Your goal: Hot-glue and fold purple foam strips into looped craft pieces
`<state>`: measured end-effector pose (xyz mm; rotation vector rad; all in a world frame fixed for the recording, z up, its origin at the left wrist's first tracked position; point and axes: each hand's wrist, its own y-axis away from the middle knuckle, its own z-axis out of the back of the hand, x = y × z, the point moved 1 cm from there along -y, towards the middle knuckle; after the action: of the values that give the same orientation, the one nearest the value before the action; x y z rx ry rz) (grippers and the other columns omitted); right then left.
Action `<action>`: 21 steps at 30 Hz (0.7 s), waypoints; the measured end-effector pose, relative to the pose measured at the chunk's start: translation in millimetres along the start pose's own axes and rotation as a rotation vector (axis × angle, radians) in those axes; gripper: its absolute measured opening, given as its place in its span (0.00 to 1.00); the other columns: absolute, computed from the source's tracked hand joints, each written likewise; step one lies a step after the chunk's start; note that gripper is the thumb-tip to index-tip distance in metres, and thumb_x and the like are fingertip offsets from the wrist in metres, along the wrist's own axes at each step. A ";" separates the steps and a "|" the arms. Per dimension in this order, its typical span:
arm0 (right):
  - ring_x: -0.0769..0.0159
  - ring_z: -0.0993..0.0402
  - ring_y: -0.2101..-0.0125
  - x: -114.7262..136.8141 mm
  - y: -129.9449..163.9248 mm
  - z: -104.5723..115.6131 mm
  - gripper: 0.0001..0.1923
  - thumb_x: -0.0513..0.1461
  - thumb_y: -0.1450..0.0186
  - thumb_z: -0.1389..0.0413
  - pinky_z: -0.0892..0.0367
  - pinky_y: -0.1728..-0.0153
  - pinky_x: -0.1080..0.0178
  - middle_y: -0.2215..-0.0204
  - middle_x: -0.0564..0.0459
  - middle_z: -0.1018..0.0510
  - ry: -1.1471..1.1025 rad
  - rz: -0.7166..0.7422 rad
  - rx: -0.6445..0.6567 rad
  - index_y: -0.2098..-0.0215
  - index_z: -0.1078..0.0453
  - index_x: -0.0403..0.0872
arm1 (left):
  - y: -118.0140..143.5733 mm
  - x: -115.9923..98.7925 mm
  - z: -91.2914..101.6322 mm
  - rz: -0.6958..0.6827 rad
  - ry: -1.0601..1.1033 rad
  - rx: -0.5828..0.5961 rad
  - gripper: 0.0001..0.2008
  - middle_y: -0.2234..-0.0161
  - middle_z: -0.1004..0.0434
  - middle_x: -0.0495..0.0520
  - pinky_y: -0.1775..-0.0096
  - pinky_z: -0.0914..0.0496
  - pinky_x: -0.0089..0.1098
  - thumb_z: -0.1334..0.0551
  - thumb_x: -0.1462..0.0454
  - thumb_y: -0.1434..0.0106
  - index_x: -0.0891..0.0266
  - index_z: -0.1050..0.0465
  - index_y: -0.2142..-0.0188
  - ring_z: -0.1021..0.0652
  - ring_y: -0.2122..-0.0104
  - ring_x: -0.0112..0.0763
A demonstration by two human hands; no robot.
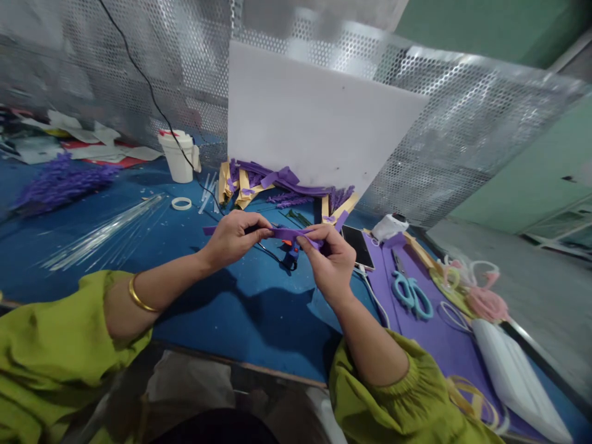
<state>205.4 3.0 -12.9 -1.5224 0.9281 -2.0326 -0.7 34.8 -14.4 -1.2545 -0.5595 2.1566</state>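
Observation:
A narrow purple strip (284, 234), felt or paper by its look, is stretched between my two hands above the blue table. My left hand (235, 239) pinches it between thumb and fingers, and one end sticks out to the left of that hand. At the other side my right hand (330, 256) is closed on the strip near its right end. Just below and behind the strip lies a blue glue gun (291, 256) with an orange part, partly covered by it. Beyond the hands, purple strips (272, 176) and yellow-wrapped purple flower bundles (245, 191) lie against a white board.
Clear glue sticks (209, 192), a tape roll (181, 203) and a white cup (178, 157) stand left, near clear thin strips (111, 231) and purple flowers (69, 179). A phone (357, 245), blue-handled scissors (411, 293) and purple sheets (444, 345) lie right. A black cord (148, 80) hangs down.

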 end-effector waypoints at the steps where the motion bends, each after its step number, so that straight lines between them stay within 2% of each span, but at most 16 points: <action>1: 0.66 0.27 0.69 -3.4 -1.6 0.1 0.07 0.39 0.41 0.35 0.32 0.66 0.63 0.70 0.54 0.22 -0.027 -0.077 -0.007 0.73 0.28 0.48 | -0.7 2.0 0.0 0.027 0.001 0.018 0.12 0.73 0.19 0.51 0.67 0.33 0.30 0.36 0.56 0.36 0.61 0.19 0.66 0.23 0.72 0.32; 5: 0.67 0.29 0.75 -18.7 -7.3 1.7 0.10 0.42 0.46 0.33 0.33 0.70 0.63 0.78 0.56 0.24 -0.136 -0.485 -0.036 0.75 0.28 0.47 | -1.7 8.8 -0.4 0.118 -0.030 0.036 0.18 0.60 0.15 0.53 0.58 0.30 0.31 0.39 0.50 0.34 0.59 0.18 0.58 0.19 0.60 0.38; 7: 0.67 0.29 0.76 -20.9 -9.0 3.0 0.11 0.43 0.47 0.33 0.33 0.71 0.64 0.80 0.57 0.25 -0.162 -0.561 -0.025 0.75 0.28 0.47 | -1.3 9.8 -0.8 0.151 -0.023 0.034 0.20 0.58 0.16 0.53 0.58 0.29 0.31 0.43 0.48 0.32 0.58 0.18 0.57 0.19 0.58 0.38; 9: 0.68 0.29 0.74 -16.6 -9.1 4.0 0.10 0.42 0.45 0.33 0.33 0.70 0.64 0.76 0.56 0.24 -0.134 -0.433 -0.008 0.74 0.28 0.47 | -0.2 7.6 -0.7 0.158 0.018 0.027 0.22 0.62 0.15 0.53 0.61 0.29 0.30 0.45 0.48 0.30 0.59 0.18 0.59 0.18 0.62 0.36; 11: 0.66 0.27 0.70 -8.2 -7.3 4.2 0.08 0.41 0.42 0.35 0.32 0.66 0.62 0.71 0.54 0.22 -0.053 -0.187 0.013 0.73 0.28 0.48 | 1.0 2.6 -0.1 0.123 0.059 0.003 0.22 0.65 0.15 0.53 0.64 0.29 0.29 0.44 0.49 0.30 0.60 0.18 0.60 0.19 0.67 0.34; 14: 0.63 0.25 0.64 2.8 -2.4 3.4 0.06 0.40 0.37 0.38 0.30 0.61 0.59 0.67 0.52 0.21 0.077 0.109 0.025 0.71 0.28 0.49 | 2.5 -5.1 1.4 0.011 0.049 -0.044 0.17 0.68 0.16 0.53 0.64 0.30 0.30 0.37 0.50 0.35 0.59 0.17 0.64 0.20 0.69 0.33; 17: 0.62 0.25 0.64 5.7 0.3 3.2 0.05 0.38 0.36 0.38 0.30 0.61 0.58 0.68 0.52 0.21 0.109 0.194 0.023 0.70 0.29 0.50 | 2.7 -6.3 2.4 -0.049 -0.018 -0.097 0.13 0.72 0.17 0.52 0.62 0.30 0.32 0.33 0.52 0.39 0.57 0.16 0.68 0.22 0.70 0.34; 21: 0.63 0.26 0.65 2.7 -0.9 4.0 0.05 0.37 0.36 0.38 0.31 0.63 0.59 0.69 0.53 0.22 0.071 0.125 -0.017 0.70 0.29 0.49 | 1.2 -1.6 1.7 -0.019 0.015 -0.082 0.11 0.73 0.17 0.52 0.65 0.30 0.32 0.32 0.54 0.39 0.57 0.16 0.69 0.22 0.71 0.33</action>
<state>208.4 0.7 -9.7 -1.3732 1.0433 -2.0052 -1.9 32.8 -13.3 -1.3028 -0.6572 2.1253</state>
